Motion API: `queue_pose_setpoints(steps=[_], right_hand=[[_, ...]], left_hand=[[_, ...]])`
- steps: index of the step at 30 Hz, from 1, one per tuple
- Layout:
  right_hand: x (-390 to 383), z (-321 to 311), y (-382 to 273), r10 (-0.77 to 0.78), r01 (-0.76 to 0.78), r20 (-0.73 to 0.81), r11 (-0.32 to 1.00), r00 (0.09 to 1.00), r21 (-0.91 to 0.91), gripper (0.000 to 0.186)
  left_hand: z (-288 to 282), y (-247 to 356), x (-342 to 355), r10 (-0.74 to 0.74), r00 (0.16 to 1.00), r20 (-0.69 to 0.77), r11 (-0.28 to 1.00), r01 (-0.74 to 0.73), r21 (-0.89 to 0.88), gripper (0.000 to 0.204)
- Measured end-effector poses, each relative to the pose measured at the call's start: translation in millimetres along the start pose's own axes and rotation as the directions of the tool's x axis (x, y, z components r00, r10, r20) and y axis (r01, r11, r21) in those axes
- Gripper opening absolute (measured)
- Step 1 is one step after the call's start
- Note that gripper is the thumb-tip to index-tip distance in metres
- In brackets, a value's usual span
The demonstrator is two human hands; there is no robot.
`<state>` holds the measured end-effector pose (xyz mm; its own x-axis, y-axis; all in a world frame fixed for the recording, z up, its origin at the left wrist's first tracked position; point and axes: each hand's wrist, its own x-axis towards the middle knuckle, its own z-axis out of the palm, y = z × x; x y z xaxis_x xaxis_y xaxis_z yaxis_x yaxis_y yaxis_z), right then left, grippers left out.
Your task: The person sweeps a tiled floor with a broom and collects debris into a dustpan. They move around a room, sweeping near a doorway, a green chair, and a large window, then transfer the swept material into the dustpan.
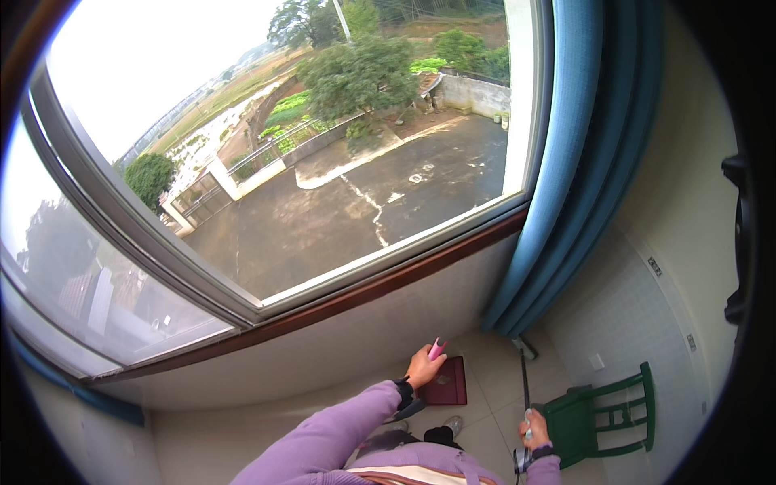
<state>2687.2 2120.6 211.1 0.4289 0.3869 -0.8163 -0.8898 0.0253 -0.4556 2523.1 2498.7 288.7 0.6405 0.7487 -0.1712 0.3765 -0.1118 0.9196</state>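
Note:
My left hand [422, 369] is closed around a short pink tube-like piece [437, 349], whose end sticks up past my fingers. Below that hand is a dark red, flat square object [449, 385]; its kind is unclear. My right hand [533, 429], lower right, grips a thin dark rod [525, 378] that points away from me. At the rod's far end, by the curtain's foot, is a silver-grey piece [528, 349]. Something pale shows between the right fingers, too small to name. Both wrists carry dark bands.
A large window [380, 250] with a wooden sill strip [388, 283] fills the far side, its right part giving onto a yard. Blue curtains [566, 202] hang at its right. Close to my right hand stands a green chair [569, 428] on the tiled floor [485, 388].

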Motion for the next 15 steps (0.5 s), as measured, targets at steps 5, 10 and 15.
queue_pose_setpoints(steps=[5, 10, 15], right_hand=[[102, 3, -32, 0.064, -0.041, -0.079, 0.963, 0.995, 0.265, 0.007], [164, 0, 27, 0.033, -0.072, -0.174, 0.972, 0.984, -0.226, 0.005], [101, -30, 91, 0.051, -0.073, -0.078, 0.949, 0.996, -0.308, 0.018]], left_hand=[[-2, -9, -5, 0.053, 0.998, 0.019, 0.998, -0.054, 0.043, 0.037], [-4, -8, -13, 0.065, 0.998, -0.015, 0.998, -0.065, 0.028, 0.038], [-3, -4, -10, 0.060, 0.998, -0.014, 0.998, -0.060, -0.012, 0.040]])
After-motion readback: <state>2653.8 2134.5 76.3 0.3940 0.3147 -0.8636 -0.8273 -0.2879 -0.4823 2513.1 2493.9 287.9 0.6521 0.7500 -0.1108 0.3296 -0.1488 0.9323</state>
